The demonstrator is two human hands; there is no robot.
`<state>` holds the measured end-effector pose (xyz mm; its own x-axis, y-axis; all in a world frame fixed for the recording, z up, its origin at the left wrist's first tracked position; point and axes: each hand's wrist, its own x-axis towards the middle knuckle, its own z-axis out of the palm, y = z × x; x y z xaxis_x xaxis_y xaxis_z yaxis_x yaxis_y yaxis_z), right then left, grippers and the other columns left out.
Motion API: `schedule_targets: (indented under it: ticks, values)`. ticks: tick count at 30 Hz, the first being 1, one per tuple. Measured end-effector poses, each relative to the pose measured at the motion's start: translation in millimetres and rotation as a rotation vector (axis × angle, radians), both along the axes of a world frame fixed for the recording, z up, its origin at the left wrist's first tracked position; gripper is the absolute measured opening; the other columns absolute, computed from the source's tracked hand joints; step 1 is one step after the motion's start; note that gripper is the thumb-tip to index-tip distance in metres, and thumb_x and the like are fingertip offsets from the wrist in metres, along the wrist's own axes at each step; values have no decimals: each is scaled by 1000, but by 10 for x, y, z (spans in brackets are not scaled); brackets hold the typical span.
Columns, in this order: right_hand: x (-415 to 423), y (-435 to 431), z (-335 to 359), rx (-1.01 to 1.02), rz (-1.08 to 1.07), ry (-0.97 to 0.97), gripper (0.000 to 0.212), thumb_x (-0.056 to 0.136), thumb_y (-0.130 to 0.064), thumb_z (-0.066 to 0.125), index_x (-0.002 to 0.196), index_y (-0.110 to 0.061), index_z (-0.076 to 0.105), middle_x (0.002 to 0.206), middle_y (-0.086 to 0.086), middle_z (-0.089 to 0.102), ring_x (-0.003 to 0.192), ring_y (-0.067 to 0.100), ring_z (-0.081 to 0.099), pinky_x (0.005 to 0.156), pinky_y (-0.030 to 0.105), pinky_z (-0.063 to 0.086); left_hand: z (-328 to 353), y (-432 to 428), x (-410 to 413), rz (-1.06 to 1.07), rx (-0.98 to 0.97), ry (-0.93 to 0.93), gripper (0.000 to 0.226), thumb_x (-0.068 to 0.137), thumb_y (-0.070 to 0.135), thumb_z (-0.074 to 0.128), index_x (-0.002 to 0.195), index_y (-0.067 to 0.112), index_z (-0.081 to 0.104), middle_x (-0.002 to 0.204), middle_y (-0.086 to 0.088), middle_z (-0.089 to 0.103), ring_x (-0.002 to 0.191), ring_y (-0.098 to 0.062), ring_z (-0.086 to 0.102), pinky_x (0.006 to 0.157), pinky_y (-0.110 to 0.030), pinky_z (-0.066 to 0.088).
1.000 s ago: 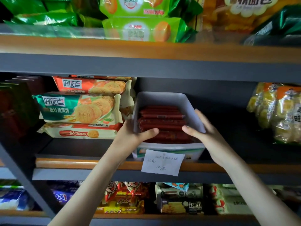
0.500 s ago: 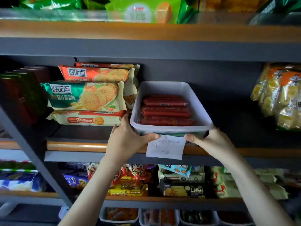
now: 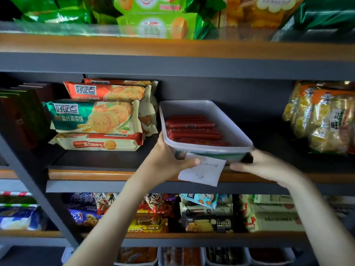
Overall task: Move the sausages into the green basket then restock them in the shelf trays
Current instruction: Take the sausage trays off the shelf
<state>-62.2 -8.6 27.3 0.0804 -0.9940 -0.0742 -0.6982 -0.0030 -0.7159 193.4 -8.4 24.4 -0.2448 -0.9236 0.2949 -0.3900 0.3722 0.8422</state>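
at shelf [image 3: 99, 174]: rect. plastic tray [image 3: 221, 112], sausages [image 3: 192, 129], in l hand [image 3: 169, 160], r hand [image 3: 263, 167]

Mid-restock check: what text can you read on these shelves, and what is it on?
"好吃点": orange biscuit pack and green biscuit pack.
"高纤蔬菜饼": green biscuit pack.
"Franzzi": dark box.
Paper note on the sausage tray: handwriting too blurred to read.
All else: too blurred or small.

Green biscuit pack [image 3: 92, 117] reads 好吃点 高纤蔬菜饼; dark box [image 3: 208, 222] below says Franzzi; note [image 3: 203, 173] on the tray [image 3: 192, 102], illegible scrawl.
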Motion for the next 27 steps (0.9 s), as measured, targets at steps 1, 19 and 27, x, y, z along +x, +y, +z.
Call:
schedule_targets:
  ticks: [1,19,27]
  values:
    - [-95,-7,75,55,44,12,83,73,-43,75,143,-24,34,129,-16,40,120,4,39,96,21,32,75,22,64,-91,72,20,57,76,31,77,119,40,42,109,16,64,91,11,59,78,-6,46]
    - [190,-590,227,20,11,-574,110,53,-62,75,147,-42,21,152,-13,28,136,13,33,111,36,27,278,-459,-95,-39,384,542,30,79,11,72,109,7,66,104,-14,72,98,-29,68,88,-41,53]
    - [179,-484,190,-93,48,-680,91,66,-38,74,145,-43,29,144,-15,41,116,0,42,85,20,39,272,-415,-104,-112,240,432,59,69,22,82,121,13,56,113,-8,69,106,-23,65,95,-43,49]
